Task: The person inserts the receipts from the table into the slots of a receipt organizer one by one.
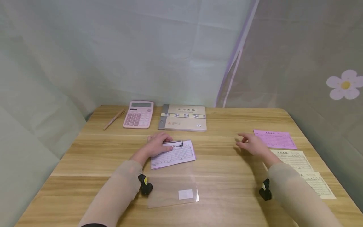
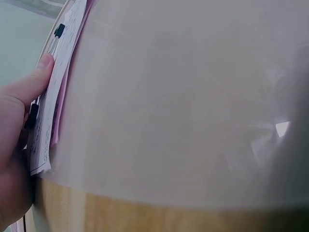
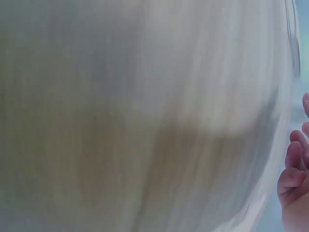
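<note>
A clear clipboard [image 1: 173, 186] lies on the wooden table with white and pink printed slips [image 1: 177, 155] under its metal clip [image 1: 177, 144]. My left hand [image 1: 157, 144] grips the clipboard at its clip end, thumb over the clip and the other fingers largely hidden. In the left wrist view, the thumb lies between the clip's black ends, and pink paper shows beneath the white slip. Holding nothing, my right hand [image 1: 250, 145] hovers left of a pink slip [image 1: 275, 139], its fingers loosely bent. The right wrist view is blurred and shows only part of that hand.
Two pale yellow slips [image 1: 293, 160] lie below the pink one, partly behind the right forearm. Along the back stand a pen [image 1: 114, 119], a pink calculator [image 1: 138, 114] and a grey-beige account book [image 1: 182, 118]. Curtains [image 1: 158, 53] hang behind the table.
</note>
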Demonstrator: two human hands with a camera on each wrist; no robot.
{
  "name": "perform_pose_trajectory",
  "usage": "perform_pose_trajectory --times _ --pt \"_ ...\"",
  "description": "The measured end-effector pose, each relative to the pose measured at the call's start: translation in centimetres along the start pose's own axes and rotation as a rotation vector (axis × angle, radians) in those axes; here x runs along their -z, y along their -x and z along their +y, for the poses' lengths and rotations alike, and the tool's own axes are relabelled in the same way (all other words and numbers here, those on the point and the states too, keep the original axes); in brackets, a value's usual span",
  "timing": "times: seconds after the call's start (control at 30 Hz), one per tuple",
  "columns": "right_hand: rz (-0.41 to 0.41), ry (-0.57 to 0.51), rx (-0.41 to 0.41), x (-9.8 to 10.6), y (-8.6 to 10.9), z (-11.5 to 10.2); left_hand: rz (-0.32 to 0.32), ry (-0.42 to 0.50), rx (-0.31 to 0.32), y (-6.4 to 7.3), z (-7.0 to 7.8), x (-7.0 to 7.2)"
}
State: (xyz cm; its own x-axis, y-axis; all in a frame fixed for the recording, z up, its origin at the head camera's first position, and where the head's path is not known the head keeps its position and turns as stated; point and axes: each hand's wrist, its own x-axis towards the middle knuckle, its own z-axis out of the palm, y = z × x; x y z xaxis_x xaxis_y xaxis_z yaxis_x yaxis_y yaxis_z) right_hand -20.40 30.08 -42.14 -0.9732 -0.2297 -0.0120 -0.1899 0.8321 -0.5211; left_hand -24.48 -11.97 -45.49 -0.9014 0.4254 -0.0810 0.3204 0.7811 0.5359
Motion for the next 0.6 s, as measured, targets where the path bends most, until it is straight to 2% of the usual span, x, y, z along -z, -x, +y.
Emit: perform_pose_trajectory --times 0.13,0.3,0.47,0.6 --pt "0.031 0.033 -0.070 2.3 0.7 2.2 -0.001 0.004 0.003 0.2 0.1 0.2" --pt "0.019 0.017 -0.163 4.5 1.9 4.6 -0.002 0.003 0.002 0.1 -0.1 0.1" --pt "0.025 0.065 -0.231 6.2 2.8 6.9 -0.003 -0.007 -0.009 0.1 -0.1 0.0" --pt "0.025 0.054 -0.316 7.1 3.4 8.9 -0.002 -0.002 -0.007 0.1 0.0 0.0"
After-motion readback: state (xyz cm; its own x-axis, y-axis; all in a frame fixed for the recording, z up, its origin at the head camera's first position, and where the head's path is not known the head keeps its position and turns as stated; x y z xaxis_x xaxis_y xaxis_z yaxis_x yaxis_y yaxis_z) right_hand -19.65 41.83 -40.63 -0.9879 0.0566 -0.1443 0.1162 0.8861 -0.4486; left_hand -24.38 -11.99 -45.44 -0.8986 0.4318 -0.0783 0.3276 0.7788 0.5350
